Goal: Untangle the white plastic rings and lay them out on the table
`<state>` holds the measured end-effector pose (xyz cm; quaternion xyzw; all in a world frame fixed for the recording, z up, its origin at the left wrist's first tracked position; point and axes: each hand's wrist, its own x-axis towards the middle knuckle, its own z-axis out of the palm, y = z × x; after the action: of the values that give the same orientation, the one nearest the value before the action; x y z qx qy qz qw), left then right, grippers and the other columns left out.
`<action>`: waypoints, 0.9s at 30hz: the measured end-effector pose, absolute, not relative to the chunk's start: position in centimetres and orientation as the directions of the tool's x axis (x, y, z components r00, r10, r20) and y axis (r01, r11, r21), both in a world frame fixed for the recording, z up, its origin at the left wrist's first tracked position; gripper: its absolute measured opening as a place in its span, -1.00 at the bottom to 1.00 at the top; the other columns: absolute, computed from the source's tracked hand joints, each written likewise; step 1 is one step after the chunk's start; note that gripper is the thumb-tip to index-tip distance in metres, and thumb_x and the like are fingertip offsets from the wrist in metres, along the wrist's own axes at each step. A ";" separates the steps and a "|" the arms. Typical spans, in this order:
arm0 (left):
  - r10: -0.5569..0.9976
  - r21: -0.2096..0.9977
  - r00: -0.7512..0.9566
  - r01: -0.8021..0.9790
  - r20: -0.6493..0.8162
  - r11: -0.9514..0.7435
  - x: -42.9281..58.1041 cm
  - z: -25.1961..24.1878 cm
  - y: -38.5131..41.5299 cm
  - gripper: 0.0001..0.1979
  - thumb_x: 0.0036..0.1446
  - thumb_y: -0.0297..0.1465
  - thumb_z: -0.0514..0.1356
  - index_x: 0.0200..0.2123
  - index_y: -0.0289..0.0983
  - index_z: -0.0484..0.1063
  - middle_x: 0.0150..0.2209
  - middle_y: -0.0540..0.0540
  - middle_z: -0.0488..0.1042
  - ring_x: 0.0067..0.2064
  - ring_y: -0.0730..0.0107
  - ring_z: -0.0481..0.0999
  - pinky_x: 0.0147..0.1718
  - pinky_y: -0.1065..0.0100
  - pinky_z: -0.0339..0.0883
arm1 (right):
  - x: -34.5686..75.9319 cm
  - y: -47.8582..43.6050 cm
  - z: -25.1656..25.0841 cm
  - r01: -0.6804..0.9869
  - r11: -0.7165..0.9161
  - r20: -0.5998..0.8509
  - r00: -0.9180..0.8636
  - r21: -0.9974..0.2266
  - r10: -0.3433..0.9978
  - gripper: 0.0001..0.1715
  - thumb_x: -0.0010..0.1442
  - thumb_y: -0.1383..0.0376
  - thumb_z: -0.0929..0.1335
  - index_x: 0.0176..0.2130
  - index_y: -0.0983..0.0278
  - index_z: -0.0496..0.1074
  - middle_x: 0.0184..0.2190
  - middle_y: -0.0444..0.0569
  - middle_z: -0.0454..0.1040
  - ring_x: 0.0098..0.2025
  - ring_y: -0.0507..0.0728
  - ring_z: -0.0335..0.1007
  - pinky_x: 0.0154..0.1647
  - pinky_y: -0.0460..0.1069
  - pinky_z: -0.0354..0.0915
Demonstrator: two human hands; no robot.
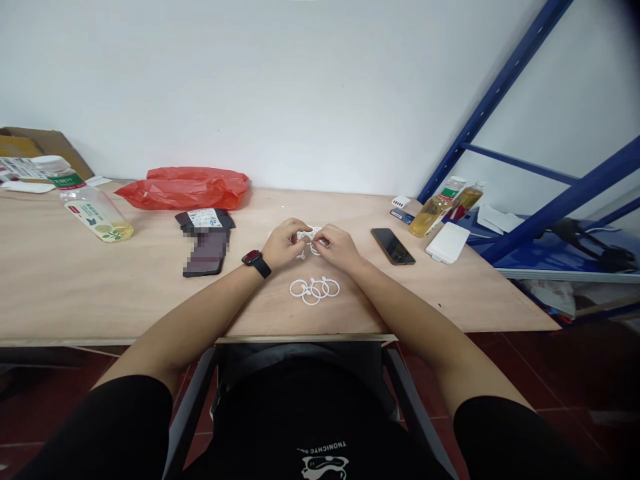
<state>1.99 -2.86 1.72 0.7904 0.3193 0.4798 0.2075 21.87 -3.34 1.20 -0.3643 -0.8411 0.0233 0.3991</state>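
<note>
My left hand (pixel 283 245), with a black watch on the wrist, is closed with its fingers curled inward. Opposite it, my right hand (pixel 337 245) pinches with thumb and forefinger. The fingertips of both meet at small white plastic rings (pixel 315 249), partly covered by the fingers; exactly how each is gripped is hard to see. More white pieces lie on the table just behind the fingertips. Closer to my body, several overlapping white rings (pixel 311 297), each with a small tab, lie flat between my forearms.
On the wooden table (pixel 125 287) to the left are a red plastic bag (pixel 185 189), a dark labelled package (pixel 206 250) and a drink bottle (pixel 95 210). Rightward lie a phone (pixel 393 246), a white case (pixel 448 242) and another bottle (pixel 435 210), beside a blue metal rack (pixel 500 247).
</note>
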 end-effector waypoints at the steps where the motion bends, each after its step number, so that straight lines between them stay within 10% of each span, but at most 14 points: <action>1: 0.688 0.623 0.386 0.298 0.614 -0.723 1.8 2.0 -3.0 -0.74 0.04 -0.42 0.20 -0.18 -0.32 0.56 -0.17 -0.14 0.52 -0.43 0.52 0.32 -0.40 0.42 0.25 | 22.3 -3.1 1.2 0.625 0.716 0.651 -0.409 -0.310 0.639 -0.89 0.20 0.36 0.32 -0.36 0.23 0.45 -0.40 -0.05 0.42 -0.29 0.11 0.33 -0.24 -0.02 0.23; 8: 0.530 0.644 0.845 0.369 0.067 -0.670 0.8 2.3 -3.4 -0.47 -0.25 -0.18 0.46 -0.14 -0.23 0.58 -0.21 -0.07 0.53 -0.25 0.34 0.44 -0.26 0.38 0.27 | 23.5 -2.1 0.6 0.711 0.660 0.597 -0.426 -0.243 0.680 -0.92 0.14 0.30 0.40 -0.30 0.24 0.52 -0.25 0.00 0.40 -0.19 0.15 0.34 -0.17 0.02 0.28; 13: 0.517 0.592 0.854 0.390 0.053 -0.705 1.5 2.1 -3.9 -0.42 -0.32 -0.16 0.49 -0.14 -0.22 0.58 -0.12 -0.11 0.47 -0.12 0.24 0.43 -0.12 0.33 0.28 | 22.8 -2.5 0.7 0.674 0.684 0.633 -0.407 -0.278 0.658 -0.89 0.18 0.27 0.39 -0.26 0.23 0.52 -0.24 0.00 0.41 -0.18 0.14 0.35 -0.14 0.02 0.29; 27: 0.696 0.784 0.708 0.363 0.118 -0.503 1.8 1.6 -3.7 -0.85 0.03 -0.35 0.26 -0.36 -0.32 0.55 -0.48 -0.01 0.51 -0.49 0.52 0.39 -0.50 0.50 0.22 | 23.0 -3.5 2.0 0.544 0.693 0.543 -0.439 -0.473 0.715 -0.79 0.25 0.20 0.34 -0.31 0.24 0.53 -0.39 -0.07 0.50 -0.33 0.08 0.38 -0.26 -0.03 0.26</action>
<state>1.85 -3.66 1.56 0.8398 0.3154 0.2154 0.3859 23.00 -3.47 1.97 -0.3745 -0.8405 0.1148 0.3744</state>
